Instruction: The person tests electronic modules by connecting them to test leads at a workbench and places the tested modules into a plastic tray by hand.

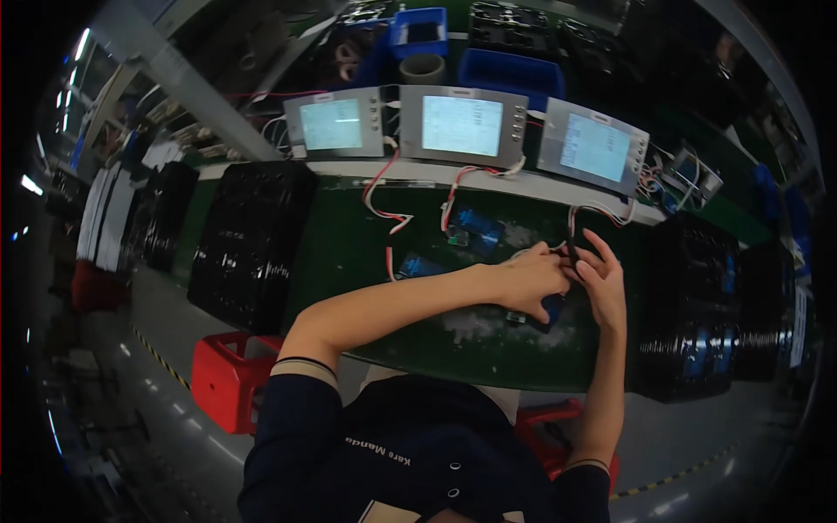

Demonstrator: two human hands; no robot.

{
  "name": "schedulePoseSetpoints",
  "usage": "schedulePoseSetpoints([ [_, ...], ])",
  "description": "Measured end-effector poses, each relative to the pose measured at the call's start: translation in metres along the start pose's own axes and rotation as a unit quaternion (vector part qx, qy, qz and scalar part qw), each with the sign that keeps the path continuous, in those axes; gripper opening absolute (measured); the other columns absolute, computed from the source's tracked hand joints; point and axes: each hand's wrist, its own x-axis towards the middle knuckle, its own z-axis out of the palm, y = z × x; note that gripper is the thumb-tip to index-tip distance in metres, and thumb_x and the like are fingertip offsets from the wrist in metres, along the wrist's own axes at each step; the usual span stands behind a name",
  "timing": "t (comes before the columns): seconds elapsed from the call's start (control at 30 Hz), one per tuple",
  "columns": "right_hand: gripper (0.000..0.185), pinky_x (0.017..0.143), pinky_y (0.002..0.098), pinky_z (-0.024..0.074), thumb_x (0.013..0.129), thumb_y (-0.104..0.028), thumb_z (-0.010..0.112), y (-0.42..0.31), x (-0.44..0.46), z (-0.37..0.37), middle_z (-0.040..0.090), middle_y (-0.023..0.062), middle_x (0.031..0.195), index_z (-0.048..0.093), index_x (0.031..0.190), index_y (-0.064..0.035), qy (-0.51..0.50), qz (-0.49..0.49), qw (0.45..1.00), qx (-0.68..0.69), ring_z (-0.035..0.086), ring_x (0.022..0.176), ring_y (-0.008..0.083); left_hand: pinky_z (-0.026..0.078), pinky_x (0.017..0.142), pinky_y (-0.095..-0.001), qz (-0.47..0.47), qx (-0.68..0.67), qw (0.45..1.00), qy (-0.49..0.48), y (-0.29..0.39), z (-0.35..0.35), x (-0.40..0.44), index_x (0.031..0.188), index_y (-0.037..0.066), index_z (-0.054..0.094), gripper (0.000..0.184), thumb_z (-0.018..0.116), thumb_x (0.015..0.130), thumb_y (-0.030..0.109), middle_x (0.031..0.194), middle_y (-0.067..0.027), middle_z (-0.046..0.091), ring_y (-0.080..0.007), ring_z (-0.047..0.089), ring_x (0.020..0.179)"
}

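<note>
Bent over the right part of the green work surface, my left hand (527, 279) has its thumb against a small blue-wrapped module (551, 314). Its other fingertips are drawn together beside the wires, and what they pinch is too small to tell. My right hand (602, 283) is just to the right, thumb and fingers closed on a dark cable (572, 253) that runs up to the right-hand display unit (593, 146). Two more blue-wrapped modules, one near the middle (478, 231) and one farther left (420, 267), lie beside red and white wires.
Two other lit display units, a middle one (462, 125) and a left one (334, 124), stand along the back. Black tray stacks flank the work surface (349, 305), left (253, 240) and right (689, 305). Blue bins (510, 74) sit behind. A red stool (228, 383) stands lower left.
</note>
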Motion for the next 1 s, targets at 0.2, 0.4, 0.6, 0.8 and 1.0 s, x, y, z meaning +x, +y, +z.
schedulePoseSetpoints([
  [0.2,0.062,0.096,0.0378,0.0497,0.087,-0.007,0.062,-0.004,-0.002,-0.005,0.06,0.0208,0.121,0.034,0.142,0.0016,0.0,-0.016,1.0,0.002,0.063,0.106,0.0275,0.044,0.062,-0.031,-0.061,-0.306,0.91,0.273,-0.007,-0.069,-0.082,0.085,-0.004,0.067,0.021,0.071,0.084,0.017,0.083,-0.0097,0.066,-0.0176,0.058,0.07],
  [0.4,0.068,0.098,0.0394,0.0478,0.086,-0.021,0.067,-0.005,-0.003,-0.003,0.06,0.0197,0.12,0.036,0.142,0.0015,0.012,-0.02,0.999,-0.038,0.062,0.107,0.026,0.042,0.06,-0.0178,-0.478,-0.202,0.696,0.495,-0.033,-0.167,-0.289,0.094,0.001,0.072,0.019,0.07,0.086,0.019,0.078,-0.0001,0.066,-0.0041,0.055,0.067],
  [0.6,0.066,0.095,0.0376,0.051,0.086,-0.017,0.066,-0.003,0.003,0.002,0.061,0.0215,0.119,0.035,0.141,0.004,-0.01,-0.024,0.999,-0.023,0.064,0.104,0.0268,0.028,0.047,-0.0203,-0.607,-0.171,0.628,0.456,-0.091,-0.16,-0.395,0.093,0.004,0.073,0.02,0.071,0.085,0.023,0.064,0.005,0.056,-0.0027,0.041,0.052],
  [0.8,0.067,0.097,0.0381,0.0497,0.084,-0.013,0.067,-0.008,-0.006,0.006,0.061,0.0207,0.118,0.035,0.141,0.0029,0.021,-0.02,0.999,-0.03,0.064,0.104,0.027,0.037,0.049,-0.0226,-0.603,-0.163,0.646,0.438,-0.096,-0.151,-0.381,0.099,0.002,0.073,0.027,0.072,0.083,0.023,0.067,-0.0001,0.061,-0.0053,0.05,0.056],
  [1.0,0.078,0.103,0.0344,0.0406,0.07,0.005,0.072,-0.016,-0.039,0.065,0.054,0.0169,0.127,0.039,0.141,0.0003,0.069,-0.129,0.95,-0.274,0.053,0.12,0.0244,0.045,0.063,-0.0179,-0.372,-0.162,0.733,0.545,-0.003,-0.116,-0.267,0.101,-0.002,0.069,0.017,0.065,0.088,0.009,0.085,-0.0019,0.068,-0.0031,0.058,0.071],
])
